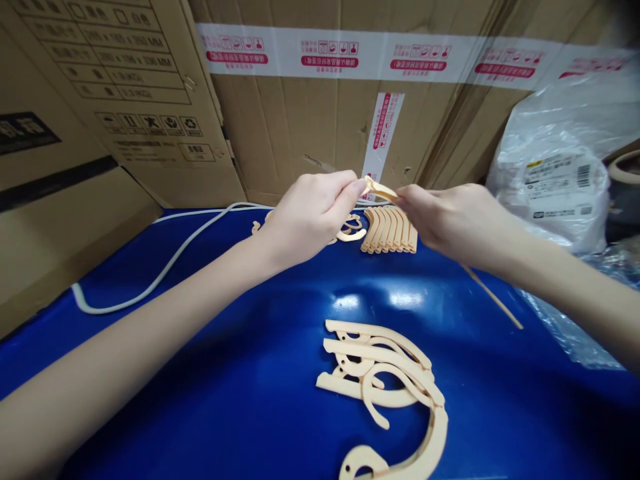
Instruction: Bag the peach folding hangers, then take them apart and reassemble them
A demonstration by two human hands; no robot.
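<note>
My left hand [313, 217] pinches one end of a beige plastic hanger part [381, 190], held above the far side of the blue surface. The other end of that part is gripped by my right hand [447, 210]. The fingers of both hands cover much of it. Just below, a row of several matching curved hanger arms [389, 230] lies side by side. Partly behind my left hand are loose hanger hooks [353, 233]. Closer to me rests an overlapping pile of hanger pieces [380, 370], arms and curved hooks together.
Cardboard boxes [300, 127] wall off the back and left of the blue tabletop [225, 393]. A white cable [175, 257] curves across the left side. Under my right forearm lies a thin stick [493, 297]. Clear plastic wrap with a labelled white package [555, 180] stands at right.
</note>
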